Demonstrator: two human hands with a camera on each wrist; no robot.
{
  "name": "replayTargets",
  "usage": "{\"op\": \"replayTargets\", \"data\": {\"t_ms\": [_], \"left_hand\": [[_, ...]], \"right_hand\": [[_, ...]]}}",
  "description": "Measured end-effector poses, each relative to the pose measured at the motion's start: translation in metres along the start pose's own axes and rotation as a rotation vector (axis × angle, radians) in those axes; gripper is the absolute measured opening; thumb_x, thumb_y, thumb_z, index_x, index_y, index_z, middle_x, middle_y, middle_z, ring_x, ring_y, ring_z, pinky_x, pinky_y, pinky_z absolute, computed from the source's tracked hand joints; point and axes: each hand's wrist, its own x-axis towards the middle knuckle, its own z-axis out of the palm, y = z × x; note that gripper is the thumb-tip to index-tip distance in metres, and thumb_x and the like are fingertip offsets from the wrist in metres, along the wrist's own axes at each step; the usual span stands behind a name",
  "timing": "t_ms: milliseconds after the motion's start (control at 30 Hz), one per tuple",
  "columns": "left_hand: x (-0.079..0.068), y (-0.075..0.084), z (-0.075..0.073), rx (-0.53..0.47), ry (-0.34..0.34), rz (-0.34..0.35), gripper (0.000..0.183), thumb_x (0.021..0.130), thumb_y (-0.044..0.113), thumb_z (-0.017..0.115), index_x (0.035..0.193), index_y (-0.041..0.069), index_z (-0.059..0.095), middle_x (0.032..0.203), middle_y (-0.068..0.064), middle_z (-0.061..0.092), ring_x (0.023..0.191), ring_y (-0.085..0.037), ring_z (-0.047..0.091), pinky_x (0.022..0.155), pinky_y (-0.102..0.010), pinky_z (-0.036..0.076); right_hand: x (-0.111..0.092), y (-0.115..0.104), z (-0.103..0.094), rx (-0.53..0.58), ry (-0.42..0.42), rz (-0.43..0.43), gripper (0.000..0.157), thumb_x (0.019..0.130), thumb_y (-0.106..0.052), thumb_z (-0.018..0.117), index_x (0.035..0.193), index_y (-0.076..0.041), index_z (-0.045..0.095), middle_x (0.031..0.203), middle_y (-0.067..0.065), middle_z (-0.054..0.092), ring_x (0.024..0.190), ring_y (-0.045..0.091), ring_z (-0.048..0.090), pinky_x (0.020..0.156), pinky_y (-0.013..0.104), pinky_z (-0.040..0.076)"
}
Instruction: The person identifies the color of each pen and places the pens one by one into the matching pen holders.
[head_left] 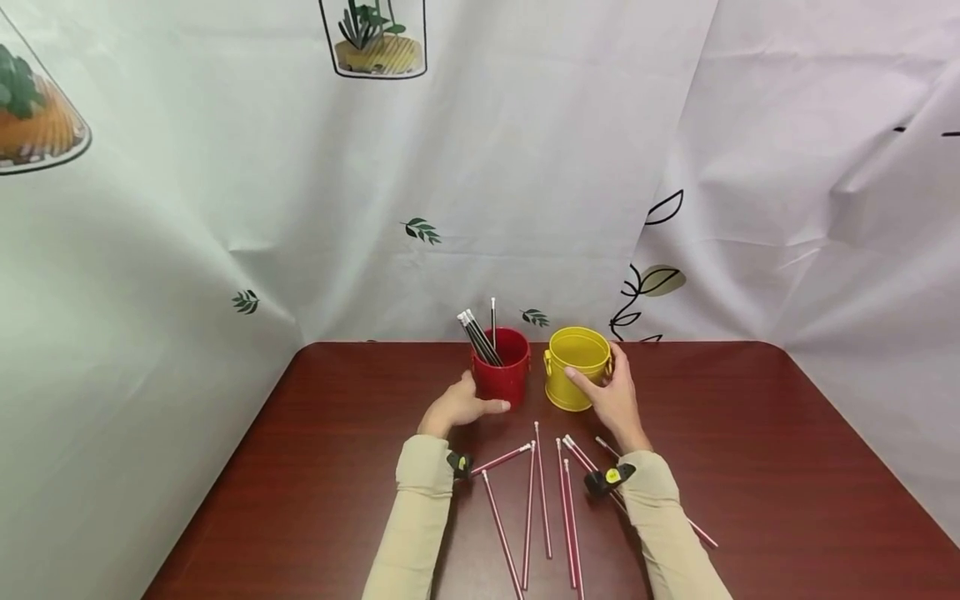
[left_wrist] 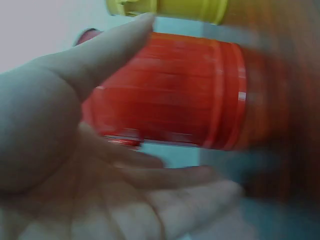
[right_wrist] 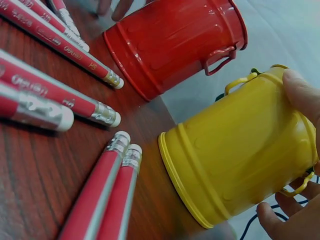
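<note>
Red-brown table [head_left: 337,500], white printed cloth [head_left: 525,167] behind. Red bucket [head_left: 510,385], upright, one o'clock from the left hand [head_left: 459,407], the nearer one: spread wide, contact unclear. Right hand [head_left: 617,400] grips yellow bucket [head_left: 567,387], roughly upright, at its ten o'clock. Red pencils [head_left: 543,490] at six o'clock, some hidden under right sleeve [head_left: 667,517]. Left fingers mostly hidden in head view; left-wrist view blurry.

Pencils [head_left: 482,341] in left bucket [head_left: 502,383], right bucket [head_left: 567,392] beside; loose pencils [head_left: 543,490] on table [head_left: 322,467] before both.
</note>
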Motion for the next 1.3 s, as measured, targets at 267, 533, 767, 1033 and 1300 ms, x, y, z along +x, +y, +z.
{"op": "replayTargets", "data": {"t_ms": [267, 533, 767, 1033, 1300], "left_hand": [[-0.02, 0.027, 0.002, 0.313, -0.146, -0.053, 0.025, 0.074, 0.023, 0.074, 0.084, 0.005, 0.06, 0.074, -0.007, 0.055, 0.07, -0.022, 0.051, 0.062, -0.037, 0.045], [-0.025, 0.041, 0.018, 0.427, -0.211, 0.065, 0.021, 0.069, 0.015, 0.076, 0.078, 0.011, 0.058, 0.07, -0.001, 0.054, 0.065, -0.017, 0.049, 0.055, -0.03, 0.041], [-0.025, 0.046, 0.034, 0.452, -0.203, 0.074, 0.025, 0.064, 0.011, 0.079, 0.075, 0.011, 0.057, 0.068, -0.001, 0.054, 0.062, -0.016, 0.051, 0.052, -0.03, 0.042], [-0.026, 0.045, 0.047, 0.533, -0.193, 0.096, 0.022, 0.062, 0.001, 0.077, 0.063, 0.012, 0.057, 0.062, 0.0, 0.053, 0.056, -0.014, 0.048, 0.045, -0.027, 0.04], [-0.025, 0.041, 0.052, 0.523, -0.171, 0.126, 0.021, 0.068, -0.004, 0.066, 0.059, 0.012, 0.056, 0.055, -0.001, 0.05, 0.047, -0.014, 0.047, 0.04, -0.025, 0.038]], "right_hand": [[-0.004, -0.002, 0.0, 0.02, 0.051, -0.013, 0.085, 0.069, -0.036, 0.079, 0.136, -0.013, 0.032, 0.133, 0.008, 0.039, 0.125, 0.022, 0.039, 0.103, 0.043, 0.034], [-0.004, -0.002, 0.0, 0.011, 0.075, -0.019, 0.085, 0.068, -0.037, 0.08, 0.135, -0.012, 0.033, 0.13, 0.009, 0.04, 0.123, 0.022, 0.039, 0.101, 0.043, 0.036], [-0.002, -0.001, 0.002, 0.009, 0.08, -0.036, 0.084, 0.068, -0.037, 0.08, 0.133, -0.012, 0.034, 0.128, 0.008, 0.04, 0.122, 0.021, 0.04, 0.1, 0.042, 0.037], [-0.003, -0.001, 0.004, 0.006, 0.087, -0.021, 0.085, 0.067, -0.037, 0.081, 0.133, -0.011, 0.034, 0.128, 0.009, 0.039, 0.123, 0.022, 0.039, 0.102, 0.041, 0.036], [-0.005, 0.0, 0.004, 0.004, 0.083, -0.011, 0.085, 0.067, -0.039, 0.08, 0.133, -0.014, 0.034, 0.128, 0.009, 0.038, 0.123, 0.021, 0.038, 0.101, 0.042, 0.036]]}}
